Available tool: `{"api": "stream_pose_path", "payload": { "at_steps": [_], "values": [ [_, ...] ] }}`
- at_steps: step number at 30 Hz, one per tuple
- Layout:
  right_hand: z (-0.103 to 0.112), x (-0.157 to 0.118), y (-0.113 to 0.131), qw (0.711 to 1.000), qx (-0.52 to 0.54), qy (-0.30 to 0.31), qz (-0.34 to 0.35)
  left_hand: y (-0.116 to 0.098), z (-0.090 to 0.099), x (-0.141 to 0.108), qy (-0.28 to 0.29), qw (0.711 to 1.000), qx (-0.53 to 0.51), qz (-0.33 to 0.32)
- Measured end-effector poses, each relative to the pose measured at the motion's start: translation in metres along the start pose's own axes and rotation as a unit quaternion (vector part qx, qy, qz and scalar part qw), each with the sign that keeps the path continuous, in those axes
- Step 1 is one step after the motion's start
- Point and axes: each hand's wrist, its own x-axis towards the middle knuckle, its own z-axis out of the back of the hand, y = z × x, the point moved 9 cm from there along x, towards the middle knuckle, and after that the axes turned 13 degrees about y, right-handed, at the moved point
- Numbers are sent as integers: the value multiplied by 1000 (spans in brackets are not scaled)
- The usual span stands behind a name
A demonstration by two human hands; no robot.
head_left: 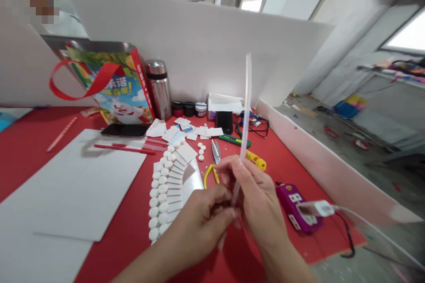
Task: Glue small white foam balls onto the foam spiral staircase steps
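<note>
A long, thin whitish strip stands nearly upright in front of me. My right hand is closed round its lower part, thumb and fingers pressed together. My left hand pinches at the strip's lower end, close against the right hand; the fingertips partly hide that end. Left of my hands, a curved row of white round pieces runs beside thin white slats. Just behind the hands lie pliers with yellow handles, partly covered by them. Several loose white round pieces lie near the plier tips.
White boards cover the left of the red table. A phone, a bag, a steel flask and a green cutter sit farther back. At right is a purple box with a cable. White panels border the table.
</note>
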Motion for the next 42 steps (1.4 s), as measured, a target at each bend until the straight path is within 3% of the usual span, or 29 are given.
{"api": "stream_pose_path", "payload": {
  "at_steps": [3,5,7,10,12,14,16,19,21,23,26,29,32,36,39,42],
  "values": [
    [14,3,0,995,-94,11,12,-5,14,-9,-28,999,26,-32],
    [40,2,-7,981,-187,-55,3,-4,25,-16,-54,998,24,-31],
    [58,2,-15,937,-334,-105,-16,-2,36,-22,-81,996,6,-33],
    [55,5,-28,885,-460,-65,-33,6,44,-29,-105,993,-40,-39],
    [49,2,-31,896,-439,-45,-38,12,45,-33,-119,992,-30,-35],
    [39,-6,-32,932,-359,-19,-50,17,41,-35,-123,992,5,-20],
    [21,-14,-35,963,-260,36,-66,19,31,-33,-108,993,52,-10],
    [0,-25,-35,976,-188,91,-64,17,12,-24,-72,990,115,-25],
    [2,-30,-32,975,-202,78,-49,22,-1,-16,-45,991,125,-19],
    [20,-33,-31,972,-228,28,-48,31,-8,-11,-32,992,119,5],
    [70,-40,-30,942,-312,-88,-86,38,-11,-11,-42,990,137,19],
    [108,-42,-33,873,-440,-155,-144,36,-11,-14,-40,986,158,18],
    [118,-33,-49,821,-512,-140,-208,31,-9,-15,-31,982,185,20],
    [107,-17,-68,763,-588,-87,-256,20,0,-9,-35,975,218,6],
    [106,-12,-75,749,-602,-84,-263,16,8,-3,-38,983,179,-8],
    [113,-15,-72,788,-560,-105,-232,12,15,2,-52,992,115,-19]
  ]
}}
